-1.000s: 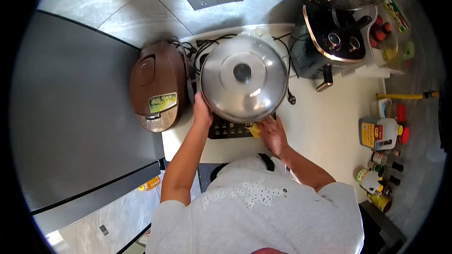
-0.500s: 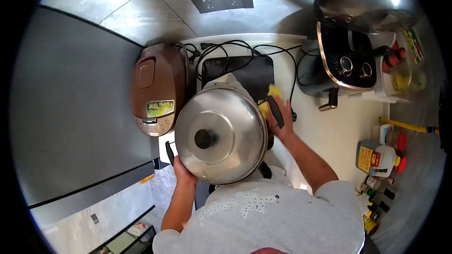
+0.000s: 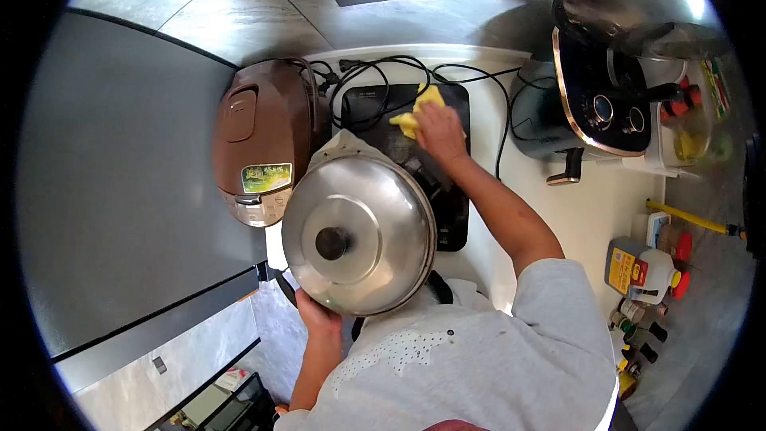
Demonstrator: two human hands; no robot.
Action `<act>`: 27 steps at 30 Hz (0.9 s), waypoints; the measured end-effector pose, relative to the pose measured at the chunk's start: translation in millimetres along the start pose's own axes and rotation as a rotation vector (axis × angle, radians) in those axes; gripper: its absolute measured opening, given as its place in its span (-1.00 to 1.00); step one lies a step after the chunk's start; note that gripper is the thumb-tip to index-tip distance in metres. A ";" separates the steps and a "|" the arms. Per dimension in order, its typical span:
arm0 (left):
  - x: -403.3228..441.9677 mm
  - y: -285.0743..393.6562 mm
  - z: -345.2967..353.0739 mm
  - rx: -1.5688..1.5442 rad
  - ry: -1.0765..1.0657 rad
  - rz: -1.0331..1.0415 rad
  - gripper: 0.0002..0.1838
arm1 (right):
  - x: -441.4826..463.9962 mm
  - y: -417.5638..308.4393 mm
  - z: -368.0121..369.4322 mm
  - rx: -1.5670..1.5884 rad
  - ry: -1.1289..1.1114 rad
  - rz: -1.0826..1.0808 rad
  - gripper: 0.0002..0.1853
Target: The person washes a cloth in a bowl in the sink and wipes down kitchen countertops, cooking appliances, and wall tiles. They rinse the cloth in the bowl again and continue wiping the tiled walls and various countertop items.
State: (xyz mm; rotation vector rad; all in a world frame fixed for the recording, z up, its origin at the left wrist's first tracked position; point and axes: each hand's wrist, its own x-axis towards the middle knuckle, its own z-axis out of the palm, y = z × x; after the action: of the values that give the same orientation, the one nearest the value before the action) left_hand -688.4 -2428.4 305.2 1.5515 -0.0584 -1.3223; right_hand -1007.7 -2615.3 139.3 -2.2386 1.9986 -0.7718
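A large steel pot with a domed lid (image 3: 367, 215) and a black lid knob is held close to my body. My left hand (image 3: 319, 315) grips it low on the left, beside a black side handle (image 3: 285, 287); the fingers are partly hidden under the pot. My right hand (image 3: 441, 132) is closed over a yellow cloth (image 3: 429, 97) and presses it on the black induction cooktop (image 3: 455, 215), beyond the pot. The pot covers the cooktop's near left part. A pale cloth-like piece (image 3: 343, 144) shows behind the pot.
A brown rice cooker (image 3: 259, 136) stands left of the pot. Black cables (image 3: 383, 64) loop over the cooktop's back edge. At right are a black air fryer (image 3: 598, 112), a large steel bowl-like thing (image 3: 630, 0) above it, and several bottles (image 3: 642, 271).
My right hand has moved from beside the pot's right handle up and left onto the cooktop, carrying the yellow cloth. The pot, in my left hand, has shifted slightly left.
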 end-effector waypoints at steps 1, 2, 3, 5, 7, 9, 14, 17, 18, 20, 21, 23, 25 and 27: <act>1.0 0.9 4.0 0.014 -0.019 -0.014 -0.53 | 2.0 1.5 -6.0 -0.002 -0.003 0.003 -0.55; 4.8 -0.9 6.0 0.016 -0.016 -0.017 -0.53 | 7.1 4.2 -10.9 -0.046 0.066 0.156 -0.54; 10.0 -2.9 6.9 0.010 -0.054 -0.019 -0.53 | 13.5 6.4 -17.1 -0.090 0.135 0.311 -0.54; 14.2 -2.8 11.5 0.012 -0.094 -0.018 -0.53 | 37.6 12.9 -31.3 -0.024 0.071 0.418 -0.54; 13.3 -4.2 18.0 0.015 -0.123 -0.007 -0.55 | 56.7 23.1 -34.8 -0.038 -0.159 0.432 -0.52; 13.2 -5.0 18.9 0.007 -0.135 -0.010 -0.55 | 54.6 35.2 -17.7 -0.066 -0.123 0.381 -0.49; 5.1 -2.6 24.7 -0.016 -0.118 0.010 -0.56 | 46.5 36.0 -20.1 -0.020 -0.060 0.292 -0.49; 2.7 -3.2 25.0 0.027 -0.110 0.025 -0.56 | 20.5 28.6 -17.9 0.018 0.063 0.259 -0.52; 3.8 -5.0 24.3 0.033 -0.109 0.019 -0.56 | 13.2 24.4 -21.5 0.042 0.047 0.247 -0.53; 8.0 -5.9 19.0 0.043 -0.103 0.022 -0.56 | -14.6 12.6 -24.9 0.135 0.115 0.173 -0.55; 10.6 -6.5 18.7 0.051 -0.109 0.017 -0.56 | -28.6 2.2 -29.4 0.130 0.117 0.184 -0.55; 16.2 -10.1 17.0 0.053 -0.100 -0.013 -0.56 | -46.4 -14.7 -37.2 0.173 0.036 0.245 -0.64; 26.6 -14.8 9.8 0.069 -0.138 -0.008 -0.56 | -53.6 -1.5 -25.3 0.243 0.066 0.196 -0.67; 26.9 -15.2 8.7 0.087 -0.171 0.001 -0.56 | -64.4 11.7 -24.1 0.318 0.097 0.147 -0.69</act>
State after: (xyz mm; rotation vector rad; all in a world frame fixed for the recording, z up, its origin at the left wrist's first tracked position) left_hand -692.7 -2443.7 277.3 1.5066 -0.2260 -1.4658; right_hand -1030.6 -2549.5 134.9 -1.8909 1.8921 -1.1089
